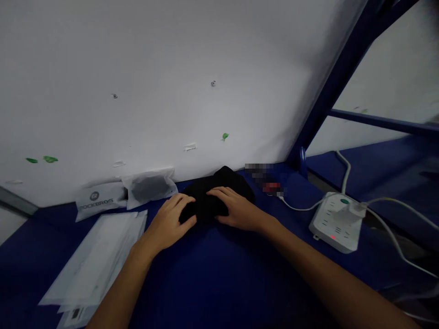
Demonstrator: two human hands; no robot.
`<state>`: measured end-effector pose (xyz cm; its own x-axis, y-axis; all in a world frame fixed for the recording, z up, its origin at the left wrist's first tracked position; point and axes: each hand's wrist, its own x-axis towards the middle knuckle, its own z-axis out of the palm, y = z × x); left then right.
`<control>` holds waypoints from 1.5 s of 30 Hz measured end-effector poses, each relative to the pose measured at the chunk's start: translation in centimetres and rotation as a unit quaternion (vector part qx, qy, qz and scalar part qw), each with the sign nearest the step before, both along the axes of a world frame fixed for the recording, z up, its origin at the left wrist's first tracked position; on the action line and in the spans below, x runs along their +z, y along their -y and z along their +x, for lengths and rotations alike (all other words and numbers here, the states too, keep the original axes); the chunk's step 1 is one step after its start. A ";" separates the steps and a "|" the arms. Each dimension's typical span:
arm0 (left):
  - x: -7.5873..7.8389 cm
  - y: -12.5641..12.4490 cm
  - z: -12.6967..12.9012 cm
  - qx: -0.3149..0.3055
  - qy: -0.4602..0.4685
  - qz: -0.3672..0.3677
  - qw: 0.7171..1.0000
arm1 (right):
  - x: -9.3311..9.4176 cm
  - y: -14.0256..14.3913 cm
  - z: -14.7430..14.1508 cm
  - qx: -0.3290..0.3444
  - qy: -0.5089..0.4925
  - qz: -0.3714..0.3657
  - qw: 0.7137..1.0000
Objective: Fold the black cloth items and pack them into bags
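A black, soft-looking cloth item (206, 208) lies bunched on the blue desk against the wall; its exact kind cannot be made out. My left hand (174, 219) grips its left end, thumb in front and fingers over the top. On the right part, my right hand (236, 208) holds it the same way, with the thumb low and the fingers curled over the cloth. Parts of the item are hidden behind both hands. Just left of it stands a frosted plastic pouch (151, 186) with something dark inside.
A ROCKBROS pouch (100, 201) leans by the wall, with flat clear plastic bags (99, 256) in front of it. On the right, a white power strip (338, 224) has a plug and cables. A blurred object (265, 179) with a white cable lies behind my right hand. A blue frame post (318, 100) rises at right.
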<state>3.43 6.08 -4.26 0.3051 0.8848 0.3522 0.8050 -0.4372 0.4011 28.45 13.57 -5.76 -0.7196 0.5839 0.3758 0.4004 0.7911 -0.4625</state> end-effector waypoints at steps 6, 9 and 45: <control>0.3 0.6 -0.4 0.010 -0.001 -0.054 0.998 | 0.0 -0.4 0.4 -0.008 0.010 -0.048 0.999; -0.2 0.2 -0.9 0.006 -0.017 -0.042 0.999 | 0.7 -0.8 1.2 0.004 0.035 -0.080 0.996; 4.0 1.2 -1.7 0.084 0.181 0.208 0.958 | 6.0 -0.2 4.5 -0.086 -0.132 0.075 0.985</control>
